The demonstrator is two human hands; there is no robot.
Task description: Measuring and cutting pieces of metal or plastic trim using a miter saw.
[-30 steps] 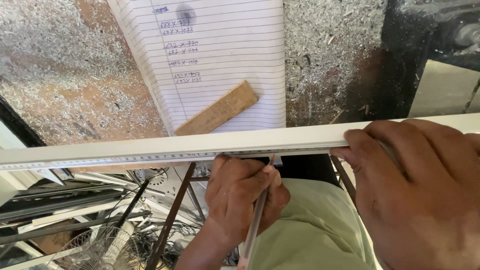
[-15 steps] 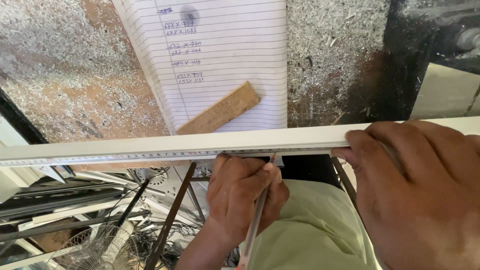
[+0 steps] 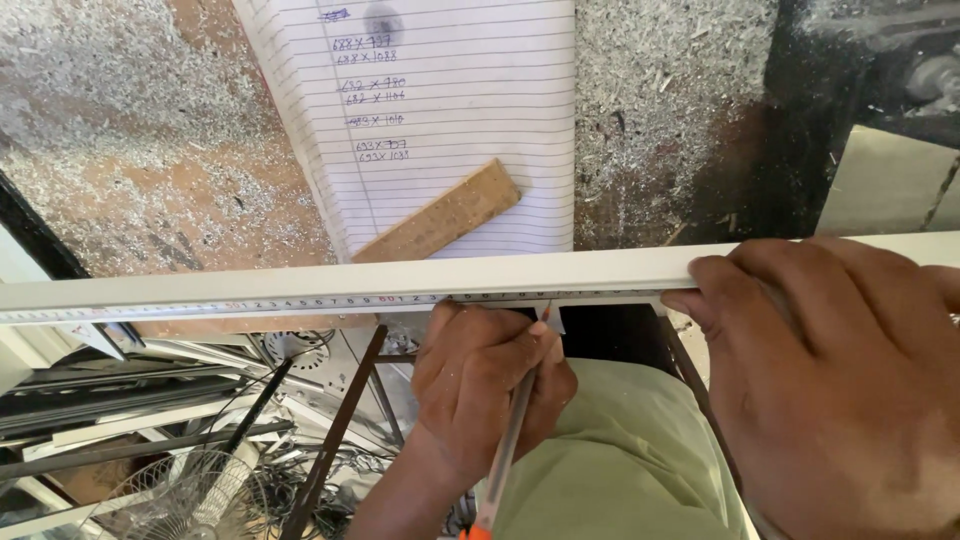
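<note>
bright daylight | top-right corner dark | sharp, no blur | near hand soft

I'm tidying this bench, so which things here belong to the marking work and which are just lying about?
In use: white bar, measuring tape along it, pen in left hand, right hand steadying the bar, probably the lined sheet.
Lying about: wooden strip, metal shavings, fan.

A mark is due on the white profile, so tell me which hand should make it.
Left, probably. The left hand holds the pen with its tip at the lower edge of the white profile, beside the tape measure. The right hand grips the profile, steadying it, with no tool.
</note>
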